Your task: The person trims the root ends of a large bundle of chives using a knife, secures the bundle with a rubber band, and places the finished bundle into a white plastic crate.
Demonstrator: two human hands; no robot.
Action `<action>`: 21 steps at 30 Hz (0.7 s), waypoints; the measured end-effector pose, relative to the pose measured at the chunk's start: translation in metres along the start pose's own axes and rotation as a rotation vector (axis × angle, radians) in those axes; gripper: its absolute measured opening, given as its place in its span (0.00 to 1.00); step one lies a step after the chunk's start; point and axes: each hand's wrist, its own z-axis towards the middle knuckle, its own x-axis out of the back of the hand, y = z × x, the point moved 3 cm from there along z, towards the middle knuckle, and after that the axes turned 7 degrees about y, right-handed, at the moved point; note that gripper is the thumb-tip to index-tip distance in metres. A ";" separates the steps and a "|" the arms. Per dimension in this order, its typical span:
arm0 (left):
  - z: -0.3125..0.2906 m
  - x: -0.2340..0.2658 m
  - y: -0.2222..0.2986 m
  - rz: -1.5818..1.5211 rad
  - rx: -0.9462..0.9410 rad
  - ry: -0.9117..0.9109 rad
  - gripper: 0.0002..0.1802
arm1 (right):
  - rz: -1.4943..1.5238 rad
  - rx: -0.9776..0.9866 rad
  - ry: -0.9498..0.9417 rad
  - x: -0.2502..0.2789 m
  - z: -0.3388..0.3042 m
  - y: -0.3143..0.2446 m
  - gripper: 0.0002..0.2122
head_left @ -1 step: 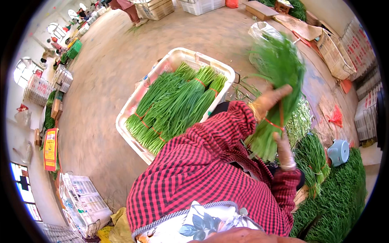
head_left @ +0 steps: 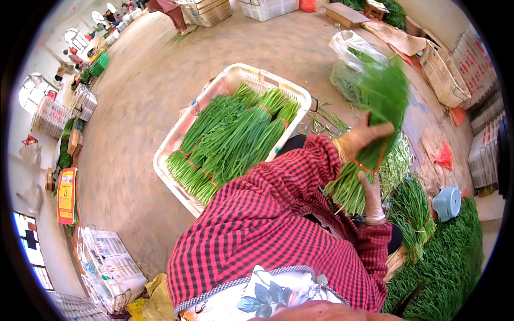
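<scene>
A thick bundle of green chives stands upright to my right, its pale cut stems down and its blurred leaf tips up. Red bands circle it. My left hand wraps round its middle, just above the bands. Lower down, my right hand presses against the side of the stems, fingers pointing up. To the left, a white plastic crate holds several chive bundles tied with red bands.
On the right are a tied bunch of chives, a large loose heap, a blue stool and scattered trimmings. A clear plastic bag lies beyond. Crates stand along the wall; a person is at the back.
The bundle has turned in my hands and its leaf tips have swung slightly right. My left hand has shifted a little right and down. The crate has not moved.
</scene>
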 end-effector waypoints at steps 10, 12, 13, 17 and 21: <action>-0.009 0.107 -0.136 0.355 0.541 -0.108 0.29 | 0.884 -0.391 -0.010 0.000 -0.026 0.005 0.27; -0.008 0.108 -0.163 -0.062 0.803 -0.260 0.31 | 0.782 -0.331 -0.107 -0.012 -0.027 -0.002 0.29; -0.006 0.089 -0.151 -0.280 0.675 -0.312 0.30 | 0.731 -0.292 -0.122 -0.010 -0.026 -0.004 0.30; 0.000 0.063 -0.101 -0.710 0.338 -0.299 0.25 | 0.585 -0.110 -0.168 -0.019 -0.029 -0.041 0.35; 0.005 0.064 -0.070 -0.819 0.324 -0.244 0.24 | 0.482 -0.119 -0.295 -0.019 -0.019 -0.042 0.37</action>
